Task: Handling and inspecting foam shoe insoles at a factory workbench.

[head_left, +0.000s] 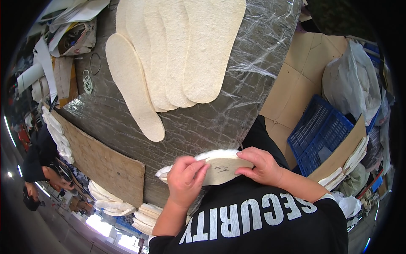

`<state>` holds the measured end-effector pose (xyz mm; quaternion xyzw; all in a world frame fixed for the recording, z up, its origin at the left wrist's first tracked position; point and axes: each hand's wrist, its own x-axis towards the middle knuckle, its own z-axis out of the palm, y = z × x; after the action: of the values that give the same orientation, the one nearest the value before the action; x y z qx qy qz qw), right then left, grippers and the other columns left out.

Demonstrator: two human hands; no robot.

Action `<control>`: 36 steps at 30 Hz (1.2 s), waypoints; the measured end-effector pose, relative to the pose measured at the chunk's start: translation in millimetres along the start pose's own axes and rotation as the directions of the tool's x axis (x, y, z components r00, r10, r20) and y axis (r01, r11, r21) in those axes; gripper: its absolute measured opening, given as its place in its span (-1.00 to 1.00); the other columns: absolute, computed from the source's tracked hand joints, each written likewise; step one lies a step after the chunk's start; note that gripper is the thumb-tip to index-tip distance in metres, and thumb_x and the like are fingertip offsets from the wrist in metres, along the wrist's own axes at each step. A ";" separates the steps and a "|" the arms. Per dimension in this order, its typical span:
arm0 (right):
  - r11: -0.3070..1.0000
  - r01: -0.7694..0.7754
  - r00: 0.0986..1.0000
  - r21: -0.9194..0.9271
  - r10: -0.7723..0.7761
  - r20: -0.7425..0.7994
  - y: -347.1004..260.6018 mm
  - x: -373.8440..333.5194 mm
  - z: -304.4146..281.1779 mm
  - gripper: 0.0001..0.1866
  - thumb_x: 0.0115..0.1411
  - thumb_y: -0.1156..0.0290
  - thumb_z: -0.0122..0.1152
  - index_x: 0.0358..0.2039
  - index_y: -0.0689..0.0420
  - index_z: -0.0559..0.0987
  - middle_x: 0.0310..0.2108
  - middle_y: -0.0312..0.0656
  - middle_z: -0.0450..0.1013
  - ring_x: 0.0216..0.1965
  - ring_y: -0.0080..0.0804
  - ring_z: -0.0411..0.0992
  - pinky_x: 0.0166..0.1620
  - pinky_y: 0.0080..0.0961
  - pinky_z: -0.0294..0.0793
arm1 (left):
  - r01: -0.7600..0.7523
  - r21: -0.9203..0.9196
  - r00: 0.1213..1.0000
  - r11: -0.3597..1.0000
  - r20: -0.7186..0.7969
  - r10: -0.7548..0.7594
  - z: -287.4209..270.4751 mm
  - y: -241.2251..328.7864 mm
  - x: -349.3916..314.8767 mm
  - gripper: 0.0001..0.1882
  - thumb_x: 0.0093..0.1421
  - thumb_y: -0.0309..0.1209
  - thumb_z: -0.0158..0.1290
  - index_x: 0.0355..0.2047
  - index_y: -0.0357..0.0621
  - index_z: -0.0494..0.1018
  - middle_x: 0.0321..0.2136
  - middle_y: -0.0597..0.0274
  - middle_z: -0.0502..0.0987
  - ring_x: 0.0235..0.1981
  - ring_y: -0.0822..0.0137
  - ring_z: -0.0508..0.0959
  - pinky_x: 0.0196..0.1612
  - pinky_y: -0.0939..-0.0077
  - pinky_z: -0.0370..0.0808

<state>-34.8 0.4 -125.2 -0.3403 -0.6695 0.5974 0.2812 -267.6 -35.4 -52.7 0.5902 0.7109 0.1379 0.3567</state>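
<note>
Insoles, a small stack of them (220, 167), sit between your two hands close to your chest, at about 6 o'clock from the middle of the view. The top one is tan with a handwritten mark on it, and white fleecy edges show along the upper rim of the stack. Your left hand (186, 180) grips the stack's left end, fingers curled together over the tan face and the thumb hidden beneath. Your right hand (262, 165) pinches the right end, fingers closed together on the top edge with the thumb pressed against the tan surface.

At 12 o'clock from your hands, a fan of cream insoles (177, 51) lies overlapping on the grey table wrapped in plastic film (220, 122), with one more cream insole (133, 84) lying at the fan's left, towards 11 o'clock. A few white rubber bands (87, 81) rest on the table at 10 o'clock. A brown board (105, 163) lies along the table's edge at 9 o'clock, with white insoles piled (112, 203) below it. At 3 o'clock a blue plastic crate (319, 131) stands on flattened cardboard (296, 80).
</note>
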 end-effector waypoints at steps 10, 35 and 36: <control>1.000 -0.023 1.000 0.000 0.023 -0.022 -6.0 -2.7 1.9 -0.37 -0.07 0.45 0.47 0.03 0.13 0.41 -0.31 -0.06 0.48 -0.34 -0.14 0.51 -0.32 -0.37 0.54 | 0.056 -0.135 0.991 0.989 -0.111 -0.071 -9.5 -5.6 -9.7 -0.68 -0.17 -0.52 0.39 -0.39 -0.20 0.50 -0.47 0.23 0.43 -0.49 0.38 0.42 -0.48 0.52 0.39; 0.665 0.431 0.793 -0.610 0.043 0.607 -67.0 100.1 45.3 -0.02 -0.24 0.06 0.50 0.26 -0.18 0.30 0.24 -0.03 0.20 0.31 -0.07 0.10 0.34 0.17 -0.16 | 0.558 -0.523 0.818 0.645 0.213 -0.534 -82.4 -74.2 -88.9 -0.77 0.09 -0.58 0.18 -0.20 -0.33 0.51 -0.41 0.24 0.60 -0.38 0.54 0.55 -0.29 0.64 0.48; 0.674 0.431 0.795 -0.600 0.030 0.605 -72.1 101.4 47.9 0.00 -0.26 0.05 0.50 0.26 -0.12 0.29 0.24 -0.04 0.20 0.32 -0.06 0.09 0.34 0.23 -0.25 | 0.546 -0.605 0.807 0.579 0.193 -0.558 -85.4 -76.2 -97.3 -0.79 0.12 -0.59 0.15 -0.20 -0.36 0.51 -0.38 0.27 0.59 -0.38 0.56 0.54 -0.27 0.65 0.47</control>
<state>-142.7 47.6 -62.9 -0.1474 -0.9334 0.3267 -0.0185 -376.5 -127.6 -5.8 0.1820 0.7719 0.2570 0.5523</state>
